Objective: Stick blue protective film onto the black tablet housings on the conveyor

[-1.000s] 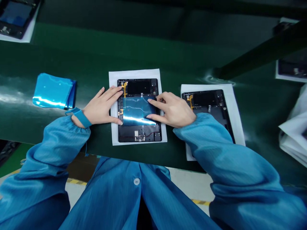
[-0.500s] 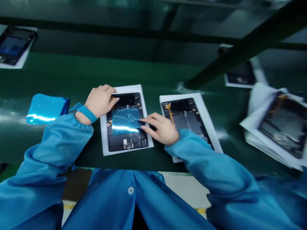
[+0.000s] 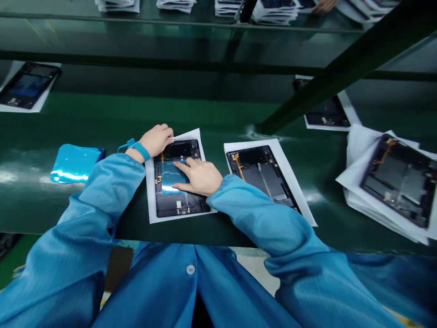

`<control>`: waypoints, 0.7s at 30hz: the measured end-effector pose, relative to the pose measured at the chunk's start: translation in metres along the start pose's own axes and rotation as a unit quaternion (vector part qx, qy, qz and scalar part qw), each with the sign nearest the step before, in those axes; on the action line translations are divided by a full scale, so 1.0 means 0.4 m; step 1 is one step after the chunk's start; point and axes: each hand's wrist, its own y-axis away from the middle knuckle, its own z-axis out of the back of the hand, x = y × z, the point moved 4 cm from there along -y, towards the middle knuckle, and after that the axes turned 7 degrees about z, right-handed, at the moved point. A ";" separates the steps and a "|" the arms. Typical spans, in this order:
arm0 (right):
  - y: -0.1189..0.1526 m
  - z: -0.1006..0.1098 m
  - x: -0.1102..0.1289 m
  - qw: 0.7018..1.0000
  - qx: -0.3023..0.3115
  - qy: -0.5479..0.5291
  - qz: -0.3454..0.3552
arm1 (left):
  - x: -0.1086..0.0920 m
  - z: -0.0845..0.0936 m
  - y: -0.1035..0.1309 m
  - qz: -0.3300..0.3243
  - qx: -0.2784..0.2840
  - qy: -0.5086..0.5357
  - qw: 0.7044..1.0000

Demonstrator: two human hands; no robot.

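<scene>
A dark tablet-like device (image 3: 170, 206) lies on a white sheet (image 3: 152, 214) in front of me, with a shiny blue film (image 3: 167, 177) over its middle. My right hand (image 3: 203, 176) rests on the film, index finger and thumb spread apart and nothing visible held. At the device's upper left corner is my left hand (image 3: 156, 139), its fingers bent over the edge of the device and sheet; whether they grip anything is hidden. A blue band (image 3: 140, 149) circles my left wrist. Just right of my right hand, a second open device (image 3: 262, 175) lies on its own white sheet (image 3: 300, 200).
A stack of blue films (image 3: 73, 161) sits at the left. On the right, another device (image 3: 403, 182) tops layered white sheets (image 3: 372, 212). More devices lie at the back left (image 3: 29, 86) and back right (image 3: 327, 111). A slanted dark post (image 3: 307, 86) rises behind. Another person's hand (image 3: 324, 6) shows at the top.
My right hand has moved left from the film's right edge onto its middle. My left hand stays at the upper left corner. The camera view has shifted, showing white stacks at the top.
</scene>
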 end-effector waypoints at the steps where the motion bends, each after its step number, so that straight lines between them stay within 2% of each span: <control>1: -0.003 0.000 -0.002 1.000 -0.003 -0.014 -0.008 | -0.003 -0.001 0.001 -0.002 -0.001 0.004 1.000; 3: 0.001 0.000 -0.011 0.997 -0.026 -0.064 -0.017 | -0.010 0.000 0.005 0.002 -0.004 0.010 1.000; 4: 0.009 0.003 -0.021 0.993 -0.060 -0.094 -0.028 | -0.015 0.003 0.009 0.006 -0.006 0.012 1.000; 6: 0.040 0.013 -0.057 0.971 -0.171 -0.140 -0.090 | -0.023 0.019 0.019 0.012 -0.013 0.015 1.000; 8: 0.087 0.012 -0.104 0.930 -0.262 -0.183 -0.183 | -0.026 0.051 0.031 0.013 -0.037 0.018 0.999; 10: 0.118 -0.007 -0.134 0.902 -0.249 -0.265 -0.232 | -0.017 0.101 0.040 0.018 -0.092 0.021 0.995; 13: 0.114 -0.034 -0.136 0.894 -0.166 -0.365 -0.199 | 0.021 0.181 0.041 0.033 -0.185 0.042 0.981; 16: 0.053 -0.034 -0.145 0.906 -0.173 -0.343 -0.178 | 0.064 0.239 0.042 0.043 -0.253 0.093 0.962; 18: -0.020 -0.027 -0.175 0.914 -0.191 -0.310 -0.178 | 0.087 0.263 0.061 0.061 -0.325 0.117 0.937; 20: -0.109 -0.012 -0.226 0.922 -0.203 -0.278 -0.175 | 0.098 0.263 0.093 0.080 -0.379 0.115 0.915; 21: -0.158 0.000 -0.255 0.928 -0.206 -0.262 -0.169 | 0.098 0.251 0.110 0.088 -0.386 0.108 0.912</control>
